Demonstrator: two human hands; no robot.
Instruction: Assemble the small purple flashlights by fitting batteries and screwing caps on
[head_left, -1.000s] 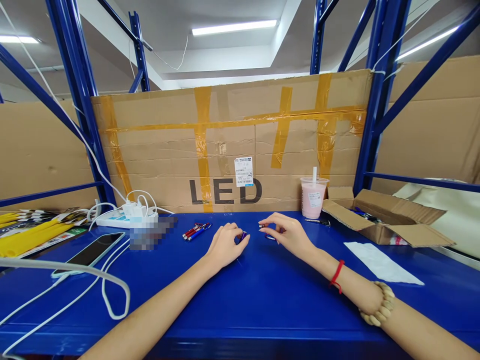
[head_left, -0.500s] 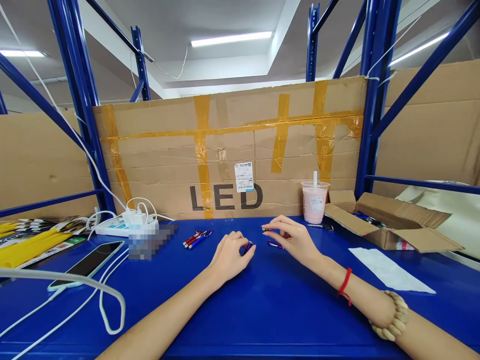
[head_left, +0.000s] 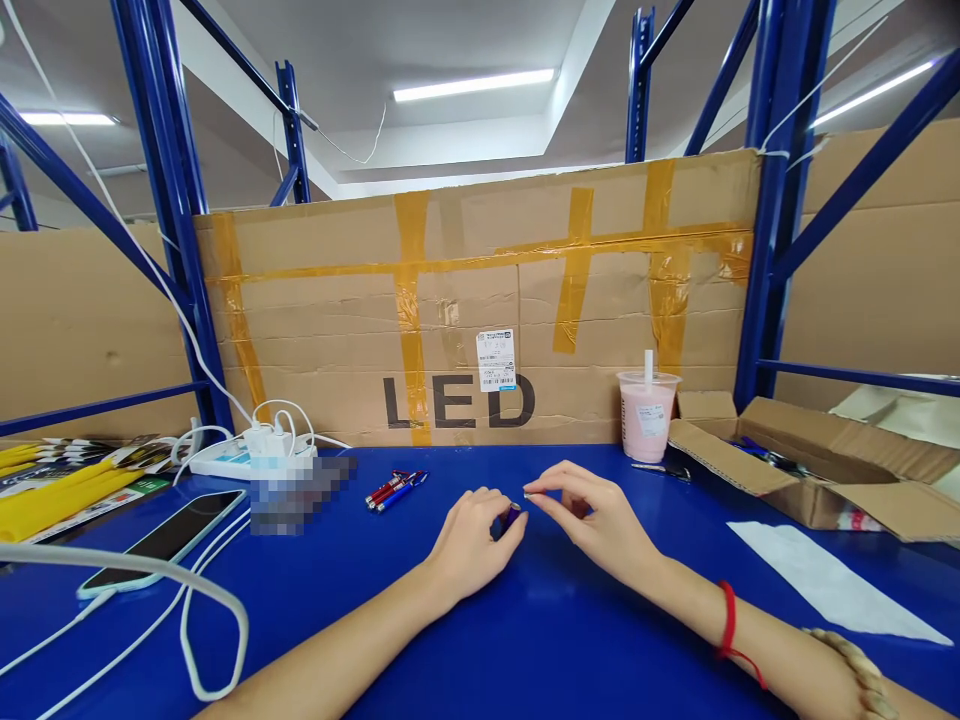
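Note:
My left hand [head_left: 480,540] is closed round a small dark purple tube [head_left: 513,516], whose end shows between thumb and fingers; the rest is hidden. Close by on the right, my right hand [head_left: 589,510] pinches a tiny silvery piece [head_left: 528,494] between thumb and forefinger, too small to name. A narrow gap separates the two hands, both just above the blue tabletop [head_left: 525,650]. Beyond my left hand lie several slim red and blue metal tubes [head_left: 396,490] with clips, in a small bunch.
A pink drink cup [head_left: 646,420] with a straw and a dark slim item [head_left: 660,470] stand right of my hands. An open cardboard box [head_left: 795,470] and white paper [head_left: 832,580] lie farther right. A phone [head_left: 165,540], white cables and a power strip [head_left: 225,458] are left.
The view has shifted slightly, and my right hand has come nearer to my left. The purple piece lying by my right hand earlier is no longer visible. Both grips stay closed.

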